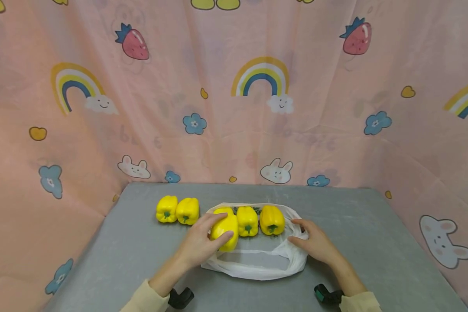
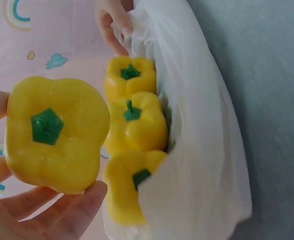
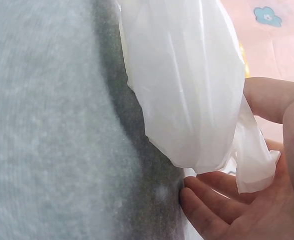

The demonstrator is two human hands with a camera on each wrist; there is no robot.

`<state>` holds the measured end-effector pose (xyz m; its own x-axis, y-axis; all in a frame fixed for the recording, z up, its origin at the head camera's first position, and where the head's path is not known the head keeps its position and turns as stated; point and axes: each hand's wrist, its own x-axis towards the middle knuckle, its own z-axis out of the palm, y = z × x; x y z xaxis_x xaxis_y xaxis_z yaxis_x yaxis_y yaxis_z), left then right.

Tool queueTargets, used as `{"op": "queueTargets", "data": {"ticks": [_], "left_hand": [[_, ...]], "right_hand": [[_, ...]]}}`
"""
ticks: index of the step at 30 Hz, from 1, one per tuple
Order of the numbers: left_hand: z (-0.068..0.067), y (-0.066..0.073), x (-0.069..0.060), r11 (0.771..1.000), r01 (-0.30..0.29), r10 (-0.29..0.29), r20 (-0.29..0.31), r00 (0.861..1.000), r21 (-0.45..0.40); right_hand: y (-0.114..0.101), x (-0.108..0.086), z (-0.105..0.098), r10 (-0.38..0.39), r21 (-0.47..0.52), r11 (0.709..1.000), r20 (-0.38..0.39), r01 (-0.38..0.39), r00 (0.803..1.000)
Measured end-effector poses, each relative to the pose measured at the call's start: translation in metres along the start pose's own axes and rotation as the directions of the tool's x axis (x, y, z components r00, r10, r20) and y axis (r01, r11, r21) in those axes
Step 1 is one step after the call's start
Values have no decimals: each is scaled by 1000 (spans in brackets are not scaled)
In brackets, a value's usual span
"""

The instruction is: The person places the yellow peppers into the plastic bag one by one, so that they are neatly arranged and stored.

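Observation:
My left hand [image 1: 200,242] grips a glossy yellow bell pepper [image 1: 225,232] above the left part of a white plastic bag [image 1: 253,272]. In the left wrist view, thumb and fingers curl round this pepper [image 2: 57,132], its green stem facing the camera. Three more yellow bell peppers [image 2: 136,122] sit in a row inside the bag; the nearest is partly covered by the bag's side. At the bag's right side, my right hand [image 1: 316,242] holds the rim. The right wrist view shows the thumb and fingers on either side of the bag's plastic [image 3: 186,90].
Two yellow bell peppers [image 1: 177,210] stand side by side on the grey table [image 1: 347,225], left of the bag. A pink patterned curtain [image 1: 218,151] encloses the table at the back and sides. Black wrist devices [image 1: 181,298] are on both wrists.

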<state>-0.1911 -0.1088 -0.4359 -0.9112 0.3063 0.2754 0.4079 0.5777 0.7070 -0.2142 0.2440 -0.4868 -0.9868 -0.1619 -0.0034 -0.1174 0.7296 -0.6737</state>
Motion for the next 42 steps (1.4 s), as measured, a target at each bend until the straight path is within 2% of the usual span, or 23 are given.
{"op": "queueTargets", "data": {"ticks": [14, 25, 33, 42], "left_hand": [[27, 12, 9, 999, -23, 23, 3, 1000, -25], [54, 20, 11, 999, -20, 23, 84, 996, -35], [73, 25, 14, 1000, -3, 0, 150, 989, 23], [89, 30, 18, 999, 15, -21, 169, 985, 35]], "right_hand": [[3, 1, -2, -5, 1, 1000, -6, 5, 1000], [4, 1, -2, 1, 9, 1000, -8, -1, 1000], [1, 0, -3, 5, 7, 1000, -4, -5, 1000], [1, 0, -4, 2, 12, 1000, 0, -2, 1000]]}}
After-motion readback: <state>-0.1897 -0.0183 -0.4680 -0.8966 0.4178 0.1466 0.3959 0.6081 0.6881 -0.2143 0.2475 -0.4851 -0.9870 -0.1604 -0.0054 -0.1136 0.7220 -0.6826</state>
